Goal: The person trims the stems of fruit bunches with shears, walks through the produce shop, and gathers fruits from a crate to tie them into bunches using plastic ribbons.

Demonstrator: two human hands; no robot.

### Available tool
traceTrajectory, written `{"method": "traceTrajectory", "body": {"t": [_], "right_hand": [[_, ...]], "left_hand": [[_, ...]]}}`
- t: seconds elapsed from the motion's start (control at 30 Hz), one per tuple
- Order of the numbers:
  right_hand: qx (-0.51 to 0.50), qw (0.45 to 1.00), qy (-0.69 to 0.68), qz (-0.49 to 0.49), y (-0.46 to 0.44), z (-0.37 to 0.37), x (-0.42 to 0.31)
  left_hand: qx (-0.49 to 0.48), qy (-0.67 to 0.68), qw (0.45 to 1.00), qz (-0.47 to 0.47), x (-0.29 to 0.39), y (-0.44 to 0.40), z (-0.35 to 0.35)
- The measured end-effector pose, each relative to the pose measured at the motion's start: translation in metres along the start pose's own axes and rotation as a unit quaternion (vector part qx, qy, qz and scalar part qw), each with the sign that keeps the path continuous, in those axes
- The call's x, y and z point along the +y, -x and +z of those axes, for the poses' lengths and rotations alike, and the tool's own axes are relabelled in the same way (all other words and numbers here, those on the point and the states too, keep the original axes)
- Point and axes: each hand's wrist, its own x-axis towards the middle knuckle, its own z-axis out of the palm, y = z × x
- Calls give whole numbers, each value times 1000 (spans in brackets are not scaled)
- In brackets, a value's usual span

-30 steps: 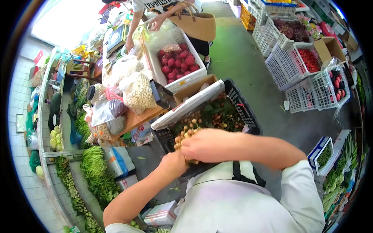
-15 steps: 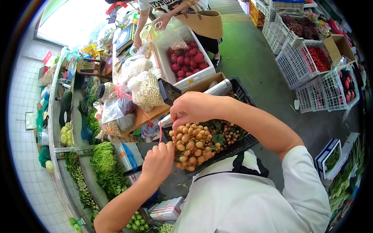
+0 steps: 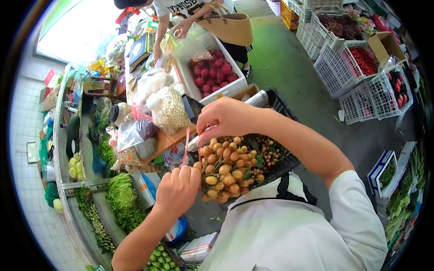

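Observation:
A bunch of small yellow-brown fruit, like wampees on their stems, is just in front of me above the rim of a black plastic crate. A thin pink string runs at the left side of the bunch. My left hand is closed on the string beside the lower left of the fruit. Above the bunch, my right hand pinches the string between thumb and finger. How the string passes round the stems is hidden. More fruit with green leaves lies in the crate.
A white crate of dark red fruit stands ahead, near a person carrying a tan bag. Bagged white goods sit on a wooden table to the left. Leafy greens lie lower left; stacked white crates stand right.
The bunch has turned slightly and shows nearer to me. A longer stretch of pink string stands above my left hand. Both hands keep their hold; the whole view has shifted a little.

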Motion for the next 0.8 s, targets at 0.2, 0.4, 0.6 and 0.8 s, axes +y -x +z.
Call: {"method": "traceTrajectory", "body": {"t": [0.2, 0.4, 0.6, 0.8], "right_hand": [[22, 997, -53, -47, -2, 3, -8], [-17, 991, -134, -10, -15, 9, -15], [-167, 907, -383, 52, -24, 65, 16], [-265, 642, -688, 213, 43, 83, -14]], "left_hand": [[87, -19, 996, 29, -5, -3, -18], [143, 14, 988, 52, -4, -5, -41], [182, 57, 980, 52, -2, -11, -57], [118, 205, 971, -44, -9, -10, -60]]}}
